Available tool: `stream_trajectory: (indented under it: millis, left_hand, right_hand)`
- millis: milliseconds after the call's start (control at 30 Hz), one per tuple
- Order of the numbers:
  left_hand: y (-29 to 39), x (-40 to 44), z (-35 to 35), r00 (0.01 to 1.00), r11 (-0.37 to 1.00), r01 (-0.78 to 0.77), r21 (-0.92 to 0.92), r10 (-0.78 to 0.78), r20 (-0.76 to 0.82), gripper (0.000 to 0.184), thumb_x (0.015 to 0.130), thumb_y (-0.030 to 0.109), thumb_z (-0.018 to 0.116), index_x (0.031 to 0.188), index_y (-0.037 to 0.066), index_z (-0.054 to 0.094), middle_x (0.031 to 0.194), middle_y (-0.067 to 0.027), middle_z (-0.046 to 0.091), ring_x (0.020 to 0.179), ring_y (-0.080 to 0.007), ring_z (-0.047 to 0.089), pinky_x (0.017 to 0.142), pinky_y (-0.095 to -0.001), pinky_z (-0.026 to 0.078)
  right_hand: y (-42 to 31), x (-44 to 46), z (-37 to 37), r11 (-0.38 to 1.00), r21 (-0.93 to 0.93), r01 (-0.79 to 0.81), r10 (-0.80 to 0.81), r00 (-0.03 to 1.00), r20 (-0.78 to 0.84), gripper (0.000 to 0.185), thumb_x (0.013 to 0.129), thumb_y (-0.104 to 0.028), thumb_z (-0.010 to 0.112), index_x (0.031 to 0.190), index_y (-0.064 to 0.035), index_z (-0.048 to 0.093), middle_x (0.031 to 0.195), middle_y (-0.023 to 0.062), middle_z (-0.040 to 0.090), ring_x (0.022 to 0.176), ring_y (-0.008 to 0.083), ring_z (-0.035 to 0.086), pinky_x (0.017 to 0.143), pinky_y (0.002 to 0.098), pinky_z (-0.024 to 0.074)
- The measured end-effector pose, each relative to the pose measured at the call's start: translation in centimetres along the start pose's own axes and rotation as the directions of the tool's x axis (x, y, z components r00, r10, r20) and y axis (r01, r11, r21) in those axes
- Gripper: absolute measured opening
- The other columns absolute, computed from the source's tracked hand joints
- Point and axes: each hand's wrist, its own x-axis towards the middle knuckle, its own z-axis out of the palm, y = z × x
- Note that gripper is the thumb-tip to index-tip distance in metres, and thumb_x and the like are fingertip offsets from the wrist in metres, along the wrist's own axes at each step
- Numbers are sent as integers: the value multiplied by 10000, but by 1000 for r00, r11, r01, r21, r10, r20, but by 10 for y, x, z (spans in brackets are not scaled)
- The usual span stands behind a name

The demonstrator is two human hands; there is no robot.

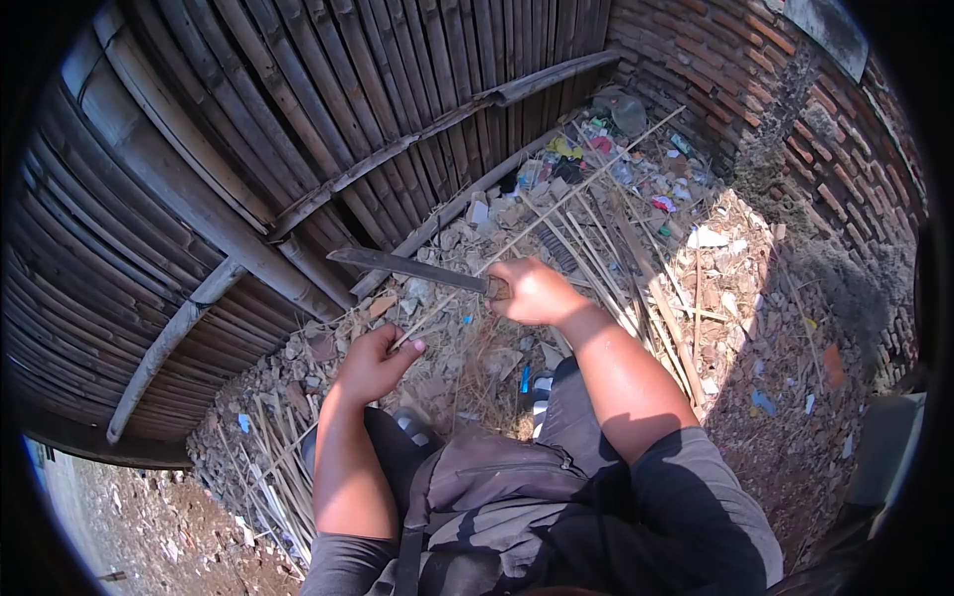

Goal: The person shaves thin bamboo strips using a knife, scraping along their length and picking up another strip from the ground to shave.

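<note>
My right hand (537, 291) is closed around the handle of a machete (407, 266), whose long dark blade points left toward the bamboo wall. My left hand (370, 368) grips the near end of a long, thin bamboo strip (594, 179). From there the strip slants up and right, past the machete and my right hand, toward the brick corner. Blade and strip cross near the handle; whether they touch I cannot tell. Part of the machete's handle is hidden inside my fingers.
A bamboo slat wall (298, 109) rises on the left and a brick wall (785, 109) on the right. More bamboo strips (636, 268) lie right of my hands, others (273, 467) at lower left. Rubble and litter (596, 149) cover the ground. A blue lighter-like object (526, 378) lies between my feet.
</note>
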Motion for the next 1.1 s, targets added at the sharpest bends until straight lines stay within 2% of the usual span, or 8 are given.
stream_trajectory:
  millis: [33, 167, 267, 367, 500, 800, 1033, 1100]
  left_hand:
    - [2, -1, -3, 1000, 1000, 13, 4, -13, 17, 413, 973, 431, 758, 952, 27, 677, 756, -2, 583, 731, -104, 506, 654, -322, 445]
    - [-8, 0, -7, 999, 1000, 1, -18, 0, 36, 391, 989, 415, 744, 954, 33, 668, 789, 20, 582, 764, -89, 496, 677, -307, 440]
    - [-15, 0, -9, 1000, 999, -13, -47, 14, 19, 380, 994, 401, 742, 940, 34, 658, 777, 34, 557, 754, -84, 475, 661, -308, 427]
    - [-5, -3, -12, 1000, 998, 9, -60, -8, 13, 372, 993, 391, 746, 916, 41, 649, 759, 42, 530, 732, -79, 454, 630, -305, 405]
    - [0, -2, -8, 999, 998, -38, -49, 38, -9, 388, 983, 405, 756, 916, 35, 661, 711, 22, 532, 694, -84, 458, 613, -312, 413]
    - [-9, -2, -4, 998, 996, -57, -70, 58, 3, 379, 990, 397, 756, 881, 49, 651, 718, 50, 511, 700, -69, 435, 597, -301, 378]
    - [-8, -3, -12, 999, 994, -40, -100, 42, 21, 385, 991, 396, 757, 868, 52, 635, 703, 53, 494, 685, -68, 421, 584, -303, 371]
    - [-8, -2, -11, 999, 993, -34, -116, 36, 17, 393, 992, 398, 756, 854, 56, 621, 699, 55, 488, 678, -66, 417, 578, -300, 367]
  right_hand:
    - [-18, -1, -12, 995, -58, -77, 83, 990, 110, 523, 818, -366, 796, 1258, -107, 682, 1150, 222, 721, 1114, 422, 682, 972, 498, 549]
    - [-19, 5, -31, 976, 31, -214, 206, 964, 171, 511, 822, -371, 796, 1224, -69, 701, 1165, 237, 719, 1122, 417, 683, 977, 484, 545]
    - [35, 7, -21, 982, 70, -177, 185, 974, -133, 516, 823, -350, 803, 1203, -18, 698, 1146, 253, 724, 1103, 409, 693, 966, 470, 547]
    - [51, 3, -32, 942, 251, -224, 275, 942, -193, 519, 819, -314, 808, 1210, 6, 692, 1121, 262, 729, 1083, 410, 702, 962, 456, 548]
    - [35, 3, -22, 963, 185, -195, 239, 936, -260, 494, 829, -287, 793, 1225, -9, 694, 1119, 262, 730, 1082, 416, 701, 970, 453, 549]
    - [-25, -4, -19, 998, -46, 45, -42, 997, 59, 410, 797, -326, 813, 1095, -70, 697, 967, 196, 721, 976, 436, 689, 864, 515, 551]
    - [44, 3, -38, 950, 230, -212, 272, 922, -274, 354, 827, -264, 834, 1035, -6, 708, 878, 186, 715, 785, 253, 672, 749, 399, 529]
    - [46, 4, -36, 925, 252, -284, 344, 909, -237, 442, 815, -265, 831, 1129, 18, 703, 1004, 224, 741, 940, 343, 712, 852, 418, 551]
